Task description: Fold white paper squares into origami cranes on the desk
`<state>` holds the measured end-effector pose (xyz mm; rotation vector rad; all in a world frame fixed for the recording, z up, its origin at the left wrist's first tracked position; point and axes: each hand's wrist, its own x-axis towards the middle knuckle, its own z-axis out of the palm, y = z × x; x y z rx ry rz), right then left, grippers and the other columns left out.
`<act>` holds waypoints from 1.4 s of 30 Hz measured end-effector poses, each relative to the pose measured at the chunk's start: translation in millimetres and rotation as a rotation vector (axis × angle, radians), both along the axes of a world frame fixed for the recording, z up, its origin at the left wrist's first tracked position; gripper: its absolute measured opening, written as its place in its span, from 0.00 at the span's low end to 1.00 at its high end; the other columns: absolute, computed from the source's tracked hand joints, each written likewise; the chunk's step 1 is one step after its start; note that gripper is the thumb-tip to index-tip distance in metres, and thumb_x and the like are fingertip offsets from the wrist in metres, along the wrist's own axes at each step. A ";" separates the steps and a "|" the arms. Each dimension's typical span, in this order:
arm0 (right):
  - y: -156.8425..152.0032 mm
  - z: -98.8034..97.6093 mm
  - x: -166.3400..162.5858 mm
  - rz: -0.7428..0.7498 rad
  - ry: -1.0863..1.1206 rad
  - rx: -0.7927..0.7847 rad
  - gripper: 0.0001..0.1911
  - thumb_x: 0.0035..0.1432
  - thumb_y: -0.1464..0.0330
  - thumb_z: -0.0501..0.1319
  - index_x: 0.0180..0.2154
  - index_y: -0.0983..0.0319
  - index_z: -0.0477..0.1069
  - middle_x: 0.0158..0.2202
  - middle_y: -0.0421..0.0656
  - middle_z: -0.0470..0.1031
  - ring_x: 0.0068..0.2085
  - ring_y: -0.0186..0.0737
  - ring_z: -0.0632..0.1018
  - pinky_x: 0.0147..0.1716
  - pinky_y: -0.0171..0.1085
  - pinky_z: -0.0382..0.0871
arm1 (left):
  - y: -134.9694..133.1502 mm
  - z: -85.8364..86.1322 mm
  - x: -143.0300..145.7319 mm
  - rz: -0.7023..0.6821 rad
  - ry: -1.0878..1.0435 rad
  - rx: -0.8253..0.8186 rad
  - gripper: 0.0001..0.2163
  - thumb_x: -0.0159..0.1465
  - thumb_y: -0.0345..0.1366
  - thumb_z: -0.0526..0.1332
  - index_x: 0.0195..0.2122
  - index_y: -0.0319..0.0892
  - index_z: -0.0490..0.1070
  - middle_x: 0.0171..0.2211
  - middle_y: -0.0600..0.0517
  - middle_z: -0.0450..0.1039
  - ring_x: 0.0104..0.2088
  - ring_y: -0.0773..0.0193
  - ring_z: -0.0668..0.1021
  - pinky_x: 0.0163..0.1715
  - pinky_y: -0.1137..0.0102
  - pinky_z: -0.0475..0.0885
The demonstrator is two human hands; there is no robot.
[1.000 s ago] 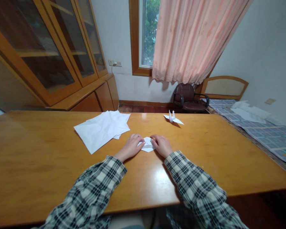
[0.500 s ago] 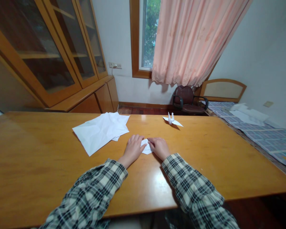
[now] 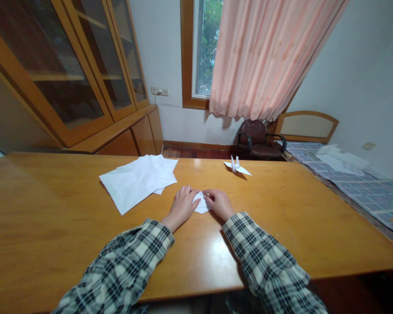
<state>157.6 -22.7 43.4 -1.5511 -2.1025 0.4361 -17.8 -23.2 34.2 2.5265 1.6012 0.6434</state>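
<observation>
A small folded white paper piece (image 3: 201, 205) lies on the wooden table (image 3: 281, 218) in front of me. My left hand (image 3: 181, 205) rests on its left side with fingers curled down and pressing on it. My right hand (image 3: 218, 203) covers its right side, fingertips pinched onto the paper near the top. Most of the piece is hidden under my fingers. Both arms wear plaid sleeves.
A loose stack of white sheets (image 3: 139, 181) lies left of my hands. A finished white paper crane (image 3: 236, 166) stands further back on the right. Behind the table are a dark office chair (image 3: 260, 137), a glass-door cabinet (image 3: 68, 74) and a bed (image 3: 363, 183) on the right.
My two hands have drawn closer together over the paper piece, covering more of it. The view has shifted slightly.
</observation>
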 end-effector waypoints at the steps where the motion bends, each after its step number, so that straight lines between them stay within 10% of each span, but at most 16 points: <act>1: 0.4 -0.8 0.2 -0.004 0.010 0.001 0.13 0.58 0.67 0.57 0.44 0.56 0.75 0.43 0.41 0.78 0.43 0.40 0.76 0.43 0.35 0.65 | -0.1 0.1 0.0 0.001 -0.006 -0.002 0.13 0.64 0.40 0.55 0.48 0.44 0.68 0.41 0.47 0.65 0.44 0.56 0.66 0.45 0.61 0.62; 22: -0.8 0.7 0.8 -0.022 -0.021 0.018 0.09 0.57 0.67 0.56 0.38 0.57 0.75 0.29 0.39 0.76 0.30 0.35 0.73 0.30 0.31 0.60 | 0.0 -0.2 0.4 -0.022 -0.059 -0.023 0.11 0.62 0.26 0.51 0.43 0.45 0.66 0.40 0.48 0.64 0.44 0.57 0.66 0.45 0.62 0.64; 42: 2.0 -6.9 5.1 0.022 0.125 0.027 0.15 0.54 0.75 0.53 0.34 0.59 0.78 0.34 0.41 0.79 0.37 0.37 0.76 0.40 0.33 0.65 | 0.0 -1.3 0.3 -0.044 -0.059 0.007 0.10 0.60 0.24 0.51 0.38 0.43 0.66 0.37 0.49 0.64 0.42 0.58 0.66 0.44 0.63 0.64</act>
